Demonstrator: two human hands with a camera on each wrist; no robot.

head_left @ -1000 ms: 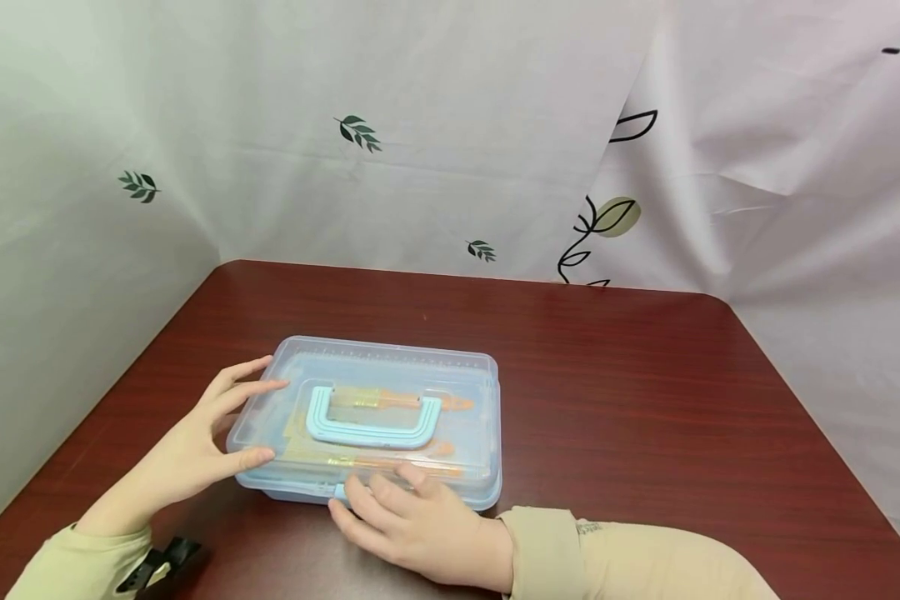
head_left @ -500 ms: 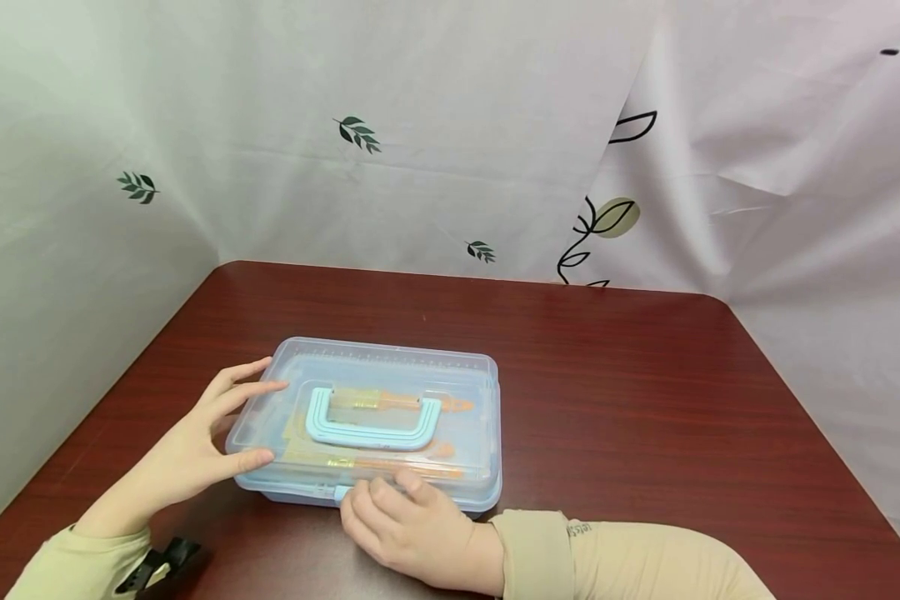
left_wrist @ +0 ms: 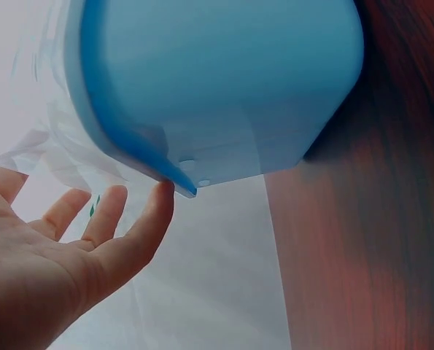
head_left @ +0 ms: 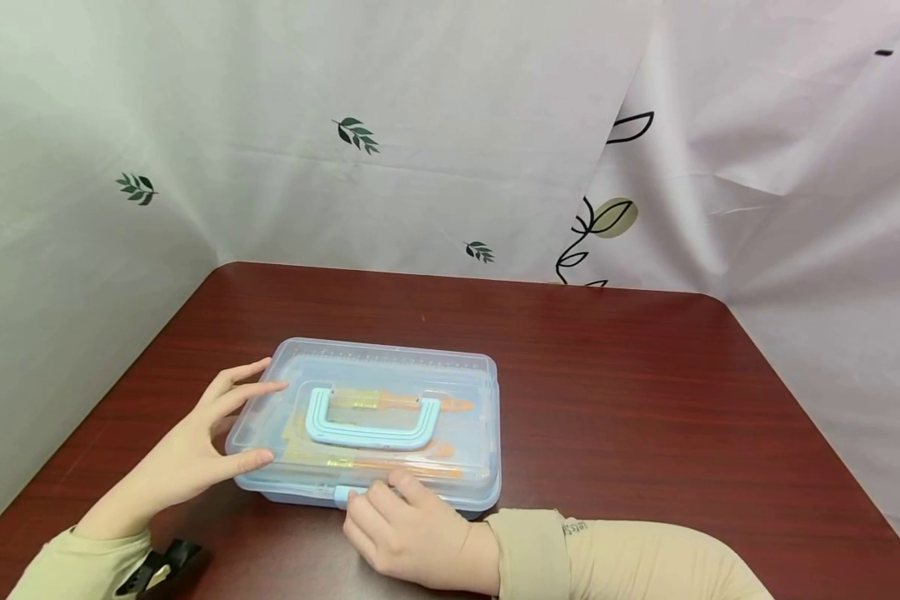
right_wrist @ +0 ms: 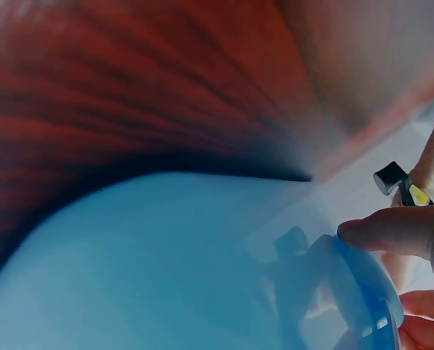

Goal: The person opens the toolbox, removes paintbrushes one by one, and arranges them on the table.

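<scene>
Here, clear-lidded pale blue box (head_left: 375,425) with blue carry handle (head_left: 371,421), brushes (head_left: 390,463) inside, left hand (head_left: 195,446) fingers straight against its end, right hand (head_left: 405,529) pinching front latch (head_left: 341,496).

A makeshift recording booth: leaf-printed white fabric sheets (head_left: 390,142) hang close behind the far and side edges of a dark red-brown wooden table (head_left: 630,400)
</scene>
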